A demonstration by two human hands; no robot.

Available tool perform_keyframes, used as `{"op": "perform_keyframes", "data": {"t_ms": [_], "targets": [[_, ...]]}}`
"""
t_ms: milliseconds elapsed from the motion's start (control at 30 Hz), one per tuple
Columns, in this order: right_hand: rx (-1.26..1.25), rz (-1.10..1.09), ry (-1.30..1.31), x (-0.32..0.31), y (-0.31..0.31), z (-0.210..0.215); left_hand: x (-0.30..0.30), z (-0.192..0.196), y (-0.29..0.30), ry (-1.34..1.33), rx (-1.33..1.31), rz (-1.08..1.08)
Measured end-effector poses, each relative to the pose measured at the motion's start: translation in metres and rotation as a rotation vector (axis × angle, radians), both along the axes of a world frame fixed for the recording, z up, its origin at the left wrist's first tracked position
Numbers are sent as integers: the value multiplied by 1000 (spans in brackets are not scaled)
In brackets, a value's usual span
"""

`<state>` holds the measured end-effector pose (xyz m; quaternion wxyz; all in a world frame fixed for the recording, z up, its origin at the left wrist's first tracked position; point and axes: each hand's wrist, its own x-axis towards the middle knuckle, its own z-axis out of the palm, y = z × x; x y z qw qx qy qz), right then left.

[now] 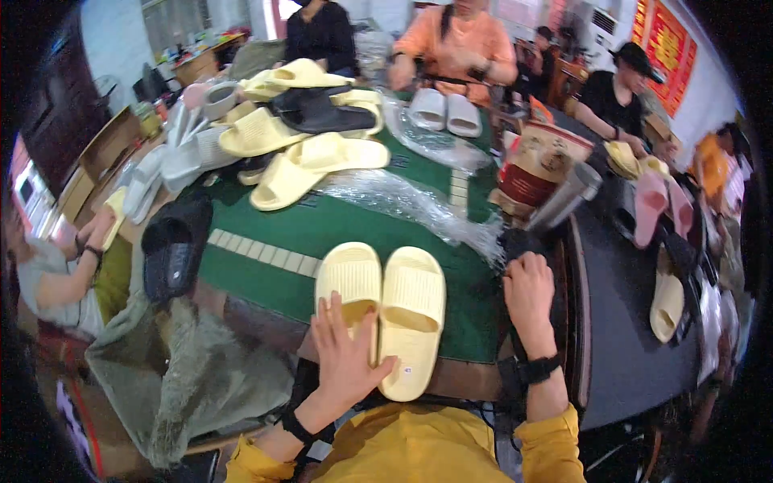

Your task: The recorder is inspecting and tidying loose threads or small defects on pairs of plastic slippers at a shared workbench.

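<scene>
A pair of pale yellow slide slippers point(413, 322) lies side by side in front of me, toes pointing away. My left hand point(346, 346) rests over the heel of the left slipper, its fingers stretched and apart, the thumb reaching onto the right slipper. To the right of the pair, my right hand point(529, 294) has its fingers curled downward beside a dark object and the end of a stack of clear plastic bags point(427, 213). What those fingers hold, if anything, is hidden.
A heap of yellow, black and grey slippers point(322, 165) covers the far left of the green tabletop point(266, 229). A black slipper point(175, 245) sits at the left edge above a grey cloth point(193, 378). A brown printed bag point(541, 165) stands at right. Co-workers sit around.
</scene>
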<state>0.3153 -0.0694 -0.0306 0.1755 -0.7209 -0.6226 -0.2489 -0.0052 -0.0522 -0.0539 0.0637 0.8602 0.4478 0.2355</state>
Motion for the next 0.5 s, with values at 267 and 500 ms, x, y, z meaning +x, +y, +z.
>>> {"op": "perform_keyframes", "data": {"t_ms": [267, 500], "targets": [[43, -104, 336, 20, -1, -4, -10, -1, 7, -3, 6, 9], [499, 119, 1378, 83, -47, 7, -108, 50, 79, -1367, -385, 26]]}}
